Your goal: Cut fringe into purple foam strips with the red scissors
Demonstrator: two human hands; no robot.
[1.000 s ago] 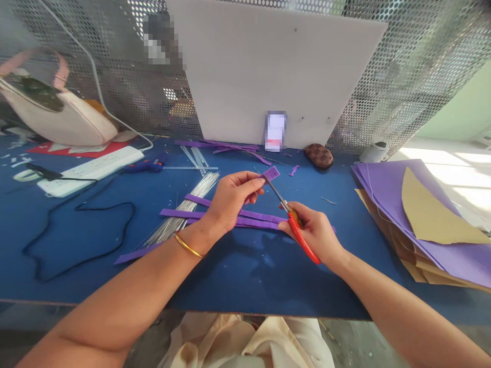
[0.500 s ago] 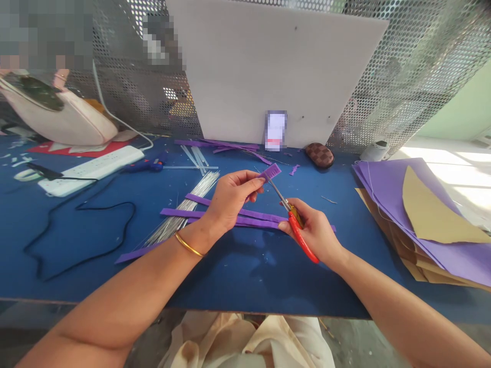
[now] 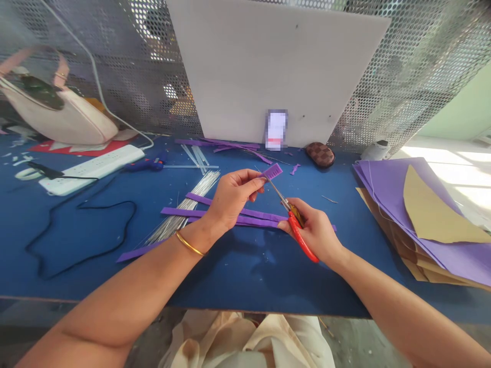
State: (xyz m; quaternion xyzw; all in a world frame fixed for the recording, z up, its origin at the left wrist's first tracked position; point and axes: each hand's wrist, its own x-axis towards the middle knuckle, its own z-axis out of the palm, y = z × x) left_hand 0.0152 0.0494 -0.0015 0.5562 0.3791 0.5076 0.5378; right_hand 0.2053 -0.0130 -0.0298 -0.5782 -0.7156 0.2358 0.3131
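My left hand (image 3: 240, 197) pinches a small purple paper strip (image 3: 273, 172), whose free end points up and right and has a row of short slits along it. In my right hand (image 3: 316, 227) is a pair of scissors (image 3: 300, 236) with red handles. Its blade tips touch or nearly touch the strip's lower edge, close to my left fingertips. Below both hands, long purple strips (image 3: 261, 221) lie across the table. A bundle of thin silvery wires (image 3: 169, 227) lies under their left ends.
A blue glue gun (image 3: 148, 164), clear glue sticks (image 3: 195, 157) and a white power strip (image 3: 92, 168) lie at the back left, near a handbag (image 3: 80, 117). A phone (image 3: 275, 132) leans on a white board (image 3: 287, 66). Purple and brown sheets (image 3: 387, 189) are stacked at right.
Both hands stay almost where they were. The scissor blades have shifted very slightly against the strip's lower edge; the view has moved a little.
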